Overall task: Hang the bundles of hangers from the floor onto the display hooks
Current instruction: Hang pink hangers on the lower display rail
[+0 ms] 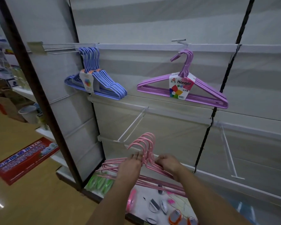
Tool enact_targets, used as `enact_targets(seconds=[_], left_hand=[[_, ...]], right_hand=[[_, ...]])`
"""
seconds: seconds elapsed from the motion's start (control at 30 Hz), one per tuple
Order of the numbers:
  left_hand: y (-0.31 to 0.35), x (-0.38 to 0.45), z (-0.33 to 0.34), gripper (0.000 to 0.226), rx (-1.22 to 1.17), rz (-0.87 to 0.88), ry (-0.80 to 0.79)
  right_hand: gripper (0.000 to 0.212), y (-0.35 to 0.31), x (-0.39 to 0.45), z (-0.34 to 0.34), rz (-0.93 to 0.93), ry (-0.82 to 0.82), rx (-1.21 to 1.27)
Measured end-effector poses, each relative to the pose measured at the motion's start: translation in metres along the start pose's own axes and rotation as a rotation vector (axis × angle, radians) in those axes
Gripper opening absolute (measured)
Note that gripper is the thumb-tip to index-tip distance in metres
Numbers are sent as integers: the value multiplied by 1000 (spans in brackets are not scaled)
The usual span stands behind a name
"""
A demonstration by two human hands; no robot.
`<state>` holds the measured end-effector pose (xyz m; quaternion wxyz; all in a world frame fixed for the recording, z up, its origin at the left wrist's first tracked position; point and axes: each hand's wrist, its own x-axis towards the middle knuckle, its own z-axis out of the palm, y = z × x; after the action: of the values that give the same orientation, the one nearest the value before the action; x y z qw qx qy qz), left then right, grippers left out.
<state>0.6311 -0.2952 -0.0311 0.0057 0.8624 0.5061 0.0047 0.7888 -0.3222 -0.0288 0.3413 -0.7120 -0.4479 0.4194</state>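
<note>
I hold a bundle of pink hangers (146,144) in front of the lower part of the white display wall. My left hand (131,166) grips its left shoulder just below the necks. My right hand (168,163) grips the right shoulder. The pink hook ends sit just right of the tip of a long white display hook (133,125). Higher up, a blue hanger bundle (97,82) hangs on the upper left hook (62,49), and a purple bundle (185,88) with a "Hanger" label hangs on a short hook (178,40).
Another bare white hook (229,153) juts out at the lower right. A low shelf (144,197) under my arms carries small packaged goods and green items (99,184). A dark post (39,95) stands at the left, with wooden floor and a red floor sticker (23,159) beyond.
</note>
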Motion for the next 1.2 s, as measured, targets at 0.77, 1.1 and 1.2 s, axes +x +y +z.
enact_targets(seconds=[0.77, 1.1, 1.2], left_hand=[[-110, 37, 44, 44, 70, 378, -120], [-129, 57, 86, 47, 59, 372, -235], [-129, 70, 93, 49, 67, 370, -236]], right_hand=[[23, -4, 43, 65, 186, 359, -299], [21, -2, 106, 84, 148, 367, -279], [24, -3, 124, 86, 134, 327, -269]])
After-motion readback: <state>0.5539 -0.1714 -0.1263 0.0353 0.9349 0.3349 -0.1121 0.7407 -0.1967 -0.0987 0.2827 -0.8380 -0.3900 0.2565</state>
